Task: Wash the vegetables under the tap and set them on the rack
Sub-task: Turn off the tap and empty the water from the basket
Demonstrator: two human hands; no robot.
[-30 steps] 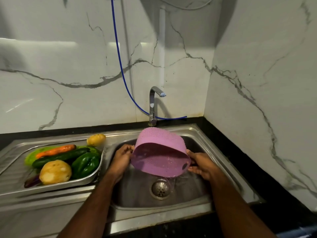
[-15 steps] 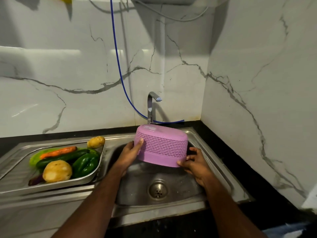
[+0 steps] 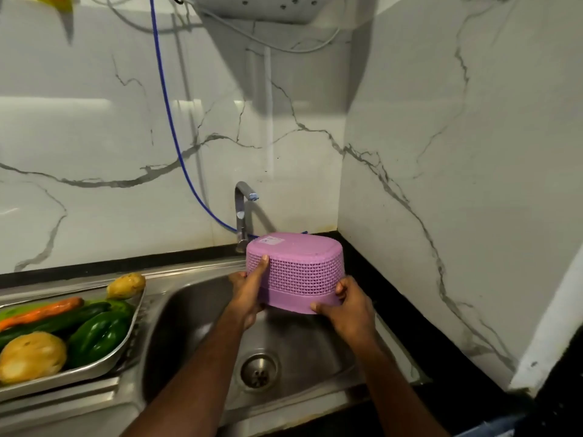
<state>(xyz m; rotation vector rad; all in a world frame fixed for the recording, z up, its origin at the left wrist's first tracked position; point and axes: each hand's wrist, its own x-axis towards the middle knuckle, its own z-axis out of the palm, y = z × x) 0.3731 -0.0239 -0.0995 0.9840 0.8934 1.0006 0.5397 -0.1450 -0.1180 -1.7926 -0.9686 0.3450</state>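
Over sink, upturned basket between both hands, seemingly gripped.

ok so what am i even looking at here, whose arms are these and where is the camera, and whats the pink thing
There is no machine here: these are a person's two bare arms. The one camera sits on their head and looks forward and down, so you see the scene as they do.

They stand at a steel sink in a marble-walled corner, with the tap at the back. The pink thing is a perforated plastic colander, held upside down above the basin. The left hand grips its left side and the right hand grips its rim on the right.

To the left, on the drainboard, a metal tray holds the vegetables: a carrot, a green pepper, a cucumber and two potatoes.
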